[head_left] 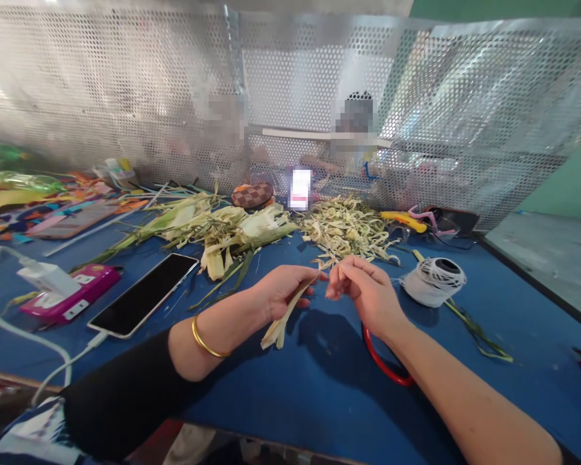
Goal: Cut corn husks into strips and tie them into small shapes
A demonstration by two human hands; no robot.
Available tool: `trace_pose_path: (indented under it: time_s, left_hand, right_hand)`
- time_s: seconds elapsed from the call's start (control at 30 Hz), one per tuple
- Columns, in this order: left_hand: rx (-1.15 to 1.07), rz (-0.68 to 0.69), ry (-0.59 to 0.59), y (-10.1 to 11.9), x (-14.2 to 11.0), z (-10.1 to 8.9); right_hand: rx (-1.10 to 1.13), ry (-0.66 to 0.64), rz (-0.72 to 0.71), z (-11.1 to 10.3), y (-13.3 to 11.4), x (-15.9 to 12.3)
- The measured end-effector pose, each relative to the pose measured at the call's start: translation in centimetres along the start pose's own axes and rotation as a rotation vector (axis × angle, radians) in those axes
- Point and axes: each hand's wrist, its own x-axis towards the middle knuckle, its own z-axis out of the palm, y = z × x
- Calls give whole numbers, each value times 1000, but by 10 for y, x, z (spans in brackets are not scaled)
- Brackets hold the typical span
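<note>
My left hand (286, 292) is closed on a narrow pale strip of corn husk (286, 318), whose loose ends hang down toward the table. Close to its right, my right hand (365, 292) has its fingers curled in a pinch; whatever lies between them is too small to make out. The fingertips of both hands nearly meet. A red loop handle (383, 363) lies under my right wrist, the rest of it hidden. Just right of that hand stands a spool of white thread (432, 284), with a loose strand on its left side.
Whole corn husks (223, 229) and a heap of shredded husk (346, 229) lie beyond my hands. On the left are a phone (145, 294) on a cable and a magenta power strip (72, 294). A perforated metal screen (290, 77) borders the back, with people behind it.
</note>
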Motion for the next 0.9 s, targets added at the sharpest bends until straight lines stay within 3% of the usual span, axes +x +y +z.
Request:
trace_pose_path:
  time_s: [0.17,0.4,0.5,0.63,0.73,0.9]
  left_hand:
    - [5,33,-15,0,-2,2]
    - [-43,159,-10,-6,0,4]
    - [-34,178,-2,-8,0,5]
    - [-30,178,14,-8,1,7]
    - [13,183,32,-9,2,7]
    - [223,393,60,-15,4,5]
  right_hand:
    - [-377,11,-130,-5,7,2]
    - [-707,78,-197,-2,14,3]
    - [-748,78,-257,0,16,4]
    - [-708,58,-216,-1,18,4]
    - [-514,18,-45,-2,13,5]
    - [-90,-22,233,-2,4,5]
